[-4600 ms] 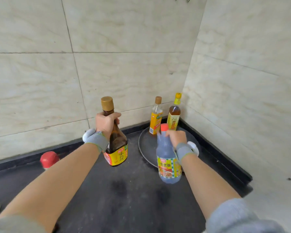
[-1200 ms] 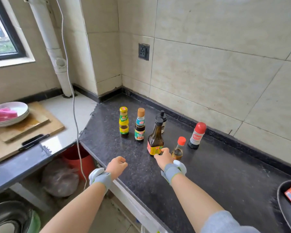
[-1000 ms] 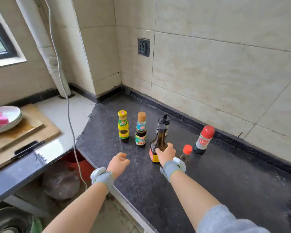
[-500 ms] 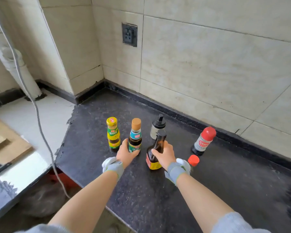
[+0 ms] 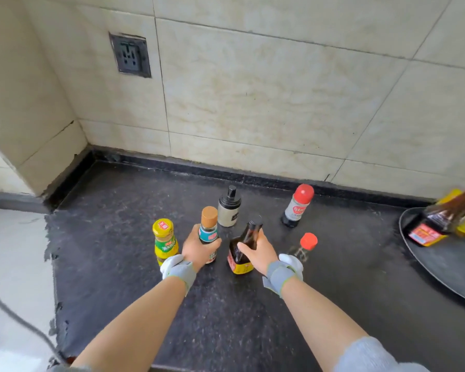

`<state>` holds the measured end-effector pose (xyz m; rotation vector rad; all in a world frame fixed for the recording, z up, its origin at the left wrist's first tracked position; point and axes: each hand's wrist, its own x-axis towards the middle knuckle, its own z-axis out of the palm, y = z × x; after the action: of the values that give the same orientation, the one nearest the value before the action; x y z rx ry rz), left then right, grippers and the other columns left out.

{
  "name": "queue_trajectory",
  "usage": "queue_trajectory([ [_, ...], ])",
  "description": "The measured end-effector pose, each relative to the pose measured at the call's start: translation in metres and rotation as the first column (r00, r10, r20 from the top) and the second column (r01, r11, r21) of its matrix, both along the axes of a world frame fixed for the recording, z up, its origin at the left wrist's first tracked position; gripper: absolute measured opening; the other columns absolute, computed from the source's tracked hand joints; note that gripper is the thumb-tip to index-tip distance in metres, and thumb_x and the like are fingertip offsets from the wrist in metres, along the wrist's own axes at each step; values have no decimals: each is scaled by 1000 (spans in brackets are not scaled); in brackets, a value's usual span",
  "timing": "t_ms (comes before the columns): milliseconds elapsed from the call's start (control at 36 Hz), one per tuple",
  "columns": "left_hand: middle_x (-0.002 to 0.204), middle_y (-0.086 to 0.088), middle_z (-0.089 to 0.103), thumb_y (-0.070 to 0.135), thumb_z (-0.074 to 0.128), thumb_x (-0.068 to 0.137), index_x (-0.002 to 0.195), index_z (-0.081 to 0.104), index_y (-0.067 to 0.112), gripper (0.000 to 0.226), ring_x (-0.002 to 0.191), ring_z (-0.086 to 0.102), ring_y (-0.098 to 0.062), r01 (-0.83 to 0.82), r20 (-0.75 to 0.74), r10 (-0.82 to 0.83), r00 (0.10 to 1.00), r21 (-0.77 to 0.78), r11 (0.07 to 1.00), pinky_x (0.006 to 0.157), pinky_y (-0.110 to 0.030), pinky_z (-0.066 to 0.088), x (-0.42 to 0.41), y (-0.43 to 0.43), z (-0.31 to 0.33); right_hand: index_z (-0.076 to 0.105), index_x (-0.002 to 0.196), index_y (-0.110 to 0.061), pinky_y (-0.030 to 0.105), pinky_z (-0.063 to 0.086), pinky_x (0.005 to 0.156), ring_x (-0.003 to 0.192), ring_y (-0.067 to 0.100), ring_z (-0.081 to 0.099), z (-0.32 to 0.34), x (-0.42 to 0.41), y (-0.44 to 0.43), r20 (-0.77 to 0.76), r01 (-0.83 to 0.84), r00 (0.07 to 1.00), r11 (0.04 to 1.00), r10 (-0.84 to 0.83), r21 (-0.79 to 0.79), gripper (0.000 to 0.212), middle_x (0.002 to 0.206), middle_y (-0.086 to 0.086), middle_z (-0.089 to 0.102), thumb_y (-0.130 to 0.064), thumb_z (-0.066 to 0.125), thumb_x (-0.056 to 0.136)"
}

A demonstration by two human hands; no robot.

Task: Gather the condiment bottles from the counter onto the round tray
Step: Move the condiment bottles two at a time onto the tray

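Observation:
Several condiment bottles stand on the black counter (image 5: 226, 312). My left hand (image 5: 198, 249) is wrapped around a small bottle with a tan cap and teal label (image 5: 208, 226). My right hand (image 5: 257, 255) grips a dark brown bottle with a black cap (image 5: 246, 240) at its shoulder. Beside them stand a yellow-capped bottle (image 5: 164, 240), a grey spray bottle (image 5: 228, 208), a red-capped white bottle (image 5: 298, 206) and a small red-capped bottle (image 5: 304, 247). The round dark tray (image 5: 446, 267) lies at the right edge, holding bottles (image 5: 440, 221) that are partly cut off.
A tiled wall with a dark socket (image 5: 130, 55) backs the counter. A white lower surface (image 5: 14, 264) adjoins the counter's left edge, with a grey cable (image 5: 16, 318) across it. The counter's front edge runs just below my forearms.
The view turned from the tray in the corner to the bottles on the left. Both hands reached forward and closed, the left on the tan-capped bottle, the right on the dark brown bottle.

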<state>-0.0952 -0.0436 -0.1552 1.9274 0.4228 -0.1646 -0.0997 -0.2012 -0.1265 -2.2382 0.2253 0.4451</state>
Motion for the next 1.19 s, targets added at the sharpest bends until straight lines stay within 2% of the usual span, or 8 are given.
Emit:
queue_trajectory([
  [194,120,-15,64,18,71,78,119,50,7,48,110,60,-31,113,-11,-112,994,45,993,98,-40,47,-22,5,7,40,133,-13,33,37,102,126,31,50,2,-34,-6,31,127,991,992,-128,21,49,134,10,55,-28,57,90],
  [389,113,-14,67,18,72,76,102,48,18,35,104,63,-30,159,-1,-159,987,85,984,95,-40,49,-52,6,10,42,130,-13,31,39,96,123,30,52,8,-70,-16,55,112,992,994,-112,-6,46,131,10,57,-29,57,89],
  [528,102,-3,60,18,71,78,101,46,20,34,96,59,-24,203,22,-206,978,108,973,95,-38,46,-86,-24,22,34,141,-18,31,37,103,130,29,48,15,-121,-49,64,134,989,991,-134,17,59,139,5,53,-33,57,89],
  [639,102,-7,62,18,71,78,100,47,20,33,97,60,-28,210,33,-215,976,124,970,93,-39,47,-109,-48,27,35,142,-20,32,38,105,128,27,50,14,-157,-83,65,228,970,971,-233,74,61,137,6,55,-33,58,87],
  [806,111,-15,66,18,70,78,105,51,15,33,101,61,-32,274,54,-283,958,134,952,94,-41,47,-158,-119,40,41,135,-11,30,40,99,124,28,53,18,-237,-161,81,434,894,897,-440,84,55,132,8,59,-32,59,88],
  [944,112,-16,67,19,70,78,112,53,9,39,101,62,-33,379,81,-387,919,96,920,94,-42,48,-204,-198,49,45,106,-18,31,42,90,117,32,57,28,-305,-235,145,564,812,824,-565,49,24,124,13,62,-27,59,89],
  [1083,112,-13,66,20,69,79,115,52,11,41,98,61,-29,462,93,-470,878,95,882,94,-40,47,-222,-249,55,46,122,-7,34,41,95,118,33,56,38,-334,-277,170,641,745,763,-645,87,39,124,15,62,-24,59,89],
  [1194,115,-11,65,21,68,81,116,51,11,41,91,55,-22,514,111,-522,846,87,853,93,-37,46,-233,-293,61,45,124,-5,36,41,98,117,33,56,41,-354,-312,185,690,694,716,-696,103,42,124,16,62,-23,59,89],
])
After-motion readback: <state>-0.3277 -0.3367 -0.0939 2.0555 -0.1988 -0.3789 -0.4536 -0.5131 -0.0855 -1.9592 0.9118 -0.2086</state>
